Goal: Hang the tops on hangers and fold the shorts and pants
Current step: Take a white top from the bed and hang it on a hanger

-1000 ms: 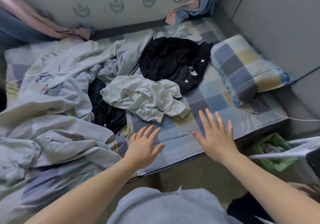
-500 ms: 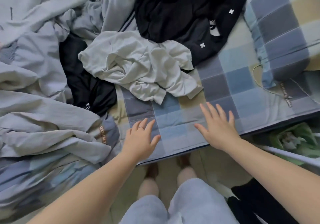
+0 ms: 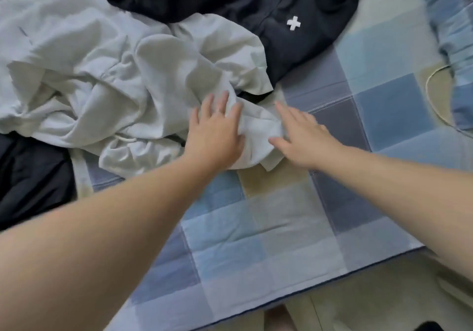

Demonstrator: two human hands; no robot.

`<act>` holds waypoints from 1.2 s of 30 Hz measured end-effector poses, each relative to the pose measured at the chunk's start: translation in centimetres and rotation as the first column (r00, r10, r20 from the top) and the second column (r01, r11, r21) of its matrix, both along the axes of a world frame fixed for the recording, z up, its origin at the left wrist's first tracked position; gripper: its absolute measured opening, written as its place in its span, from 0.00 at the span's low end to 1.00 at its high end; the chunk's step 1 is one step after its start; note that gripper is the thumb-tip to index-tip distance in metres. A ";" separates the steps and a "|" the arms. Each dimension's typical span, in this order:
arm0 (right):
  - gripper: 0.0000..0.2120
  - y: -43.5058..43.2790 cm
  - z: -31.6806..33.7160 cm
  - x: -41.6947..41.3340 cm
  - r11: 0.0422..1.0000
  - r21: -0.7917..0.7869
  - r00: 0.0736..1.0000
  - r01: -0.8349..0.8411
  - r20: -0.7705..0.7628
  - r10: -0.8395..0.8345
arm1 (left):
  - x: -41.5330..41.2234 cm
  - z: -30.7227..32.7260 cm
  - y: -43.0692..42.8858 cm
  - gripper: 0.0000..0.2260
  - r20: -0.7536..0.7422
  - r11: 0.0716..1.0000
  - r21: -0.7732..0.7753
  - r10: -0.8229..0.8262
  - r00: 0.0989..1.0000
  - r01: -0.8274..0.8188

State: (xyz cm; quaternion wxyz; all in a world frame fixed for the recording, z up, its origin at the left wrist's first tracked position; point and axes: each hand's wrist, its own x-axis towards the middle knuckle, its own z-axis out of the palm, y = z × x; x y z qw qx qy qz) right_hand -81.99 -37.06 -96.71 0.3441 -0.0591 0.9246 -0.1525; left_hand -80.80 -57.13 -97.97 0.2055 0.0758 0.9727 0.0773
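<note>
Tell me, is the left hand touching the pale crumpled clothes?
Touching. The head view shows the left hand lying flat on the pale garment, with no gap under its fingers.

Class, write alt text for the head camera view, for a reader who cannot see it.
A person's left hand and right hand, fingers straight, touch the near corner of a crumpled pale garment on a blue checked bedsheet. A black garment with a white cross lies behind it.

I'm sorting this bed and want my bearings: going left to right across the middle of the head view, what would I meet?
black garment at the left edge → pale grey garment → left hand → right hand → checked pillow
</note>
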 end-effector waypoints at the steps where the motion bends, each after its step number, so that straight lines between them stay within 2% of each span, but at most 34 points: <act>1: 0.37 -0.3 -1.1 -1.4 0.999 -0.038 1.000 0.016 -0.008 -0.017 | -2.2 -0.8 0.4 0.29 -0.046 1.000 -0.010 -0.002 0.999 0.002; 4: 0.41 -1.7 -3.5 -5.1 0.990 -0.134 0.996 0.051 -0.072 -0.061 | -7.4 -2.8 1.2 0.28 -0.117 0.999 -0.033 0.022 0.993 -0.026; 6: 0.42 -2.6 -4.8 -7.0 0.988 -0.146 0.992 0.059 -0.101 -0.074 | -9.4 -4.1 1.1 0.31 -0.062 0.996 -0.019 0.087 0.994 -0.088; 8: 0.35 -3.3 -5.9 -8.3 0.996 -0.078 0.990 0.048 -0.126 -0.058 | -10.1 -5.3 0.8 0.32 0.013 0.991 -0.031 0.127 0.992 -0.126; 11: 0.16 -4.3 -6.6 -9.9 0.996 0.008 0.976 0.092 -0.198 -0.089 | -9.7 -6.4 0.4 0.23 -0.037 0.990 -0.065 0.120 0.992 -0.123; 12: 0.12 -4.5 -6.6 -10.3 0.995 0.024 0.975 0.100 -0.202 -0.093 | -9.6 -6.5 0.3 0.18 -0.068 0.990 -0.042 0.130 0.989 -0.133; 14: 0.11 -4.8 -6.3 -10.3 0.996 0.036 0.980 0.083 -0.183 -0.075 | -9.3 -6.3 0.2 0.10 -0.078 0.984 0.027 0.179 0.981 -0.177; 18: 0.16 -4.2 -3.6 -8.2 0.998 -0.055 0.986 0.024 -0.163 -0.033 | -7.4 -4.0 0.3 0.07 0.066 0.944 0.141 0.293 0.954 -0.300; 22: 0.15 -2.8 1.9 -4.2 0.977 -0.212 0.995 0.011 -0.092 -0.032 | -1.7 1.1 0.0 0.08 0.223 0.861 0.300 0.355 0.908 -0.411; 25: 0.15 -2.2 7.9 -0.3 0.916 -0.388 0.994 0.105 0.046 -0.094 | 3.0 6.6 -1.0 0.08 0.388 0.779 0.368 0.367 0.845 -0.507; 28: 0.17 -1.9 15.1 3.7 0.855 -0.486 0.983 0.182 0.102 -0.151 | 6.4 13.4 -1.6 0.09 0.472 0.733 0.383 0.368 0.801 -0.563; 32: 0.16 -2.0 24.7 8.7 0.769 -0.578 0.962 0.274 0.150 -0.230 | 10.5 23.1 -1.7 0.11 0.462 0.678 0.413 0.419 0.782 -0.608; 36: 0.15 -2.0 33.2 11.2 0.643 -0.692 0.939 0.329 0.167 -0.301 | 14.2 32.0 -1.5 0.09 0.314 0.618 0.508 0.516 0.797 -0.600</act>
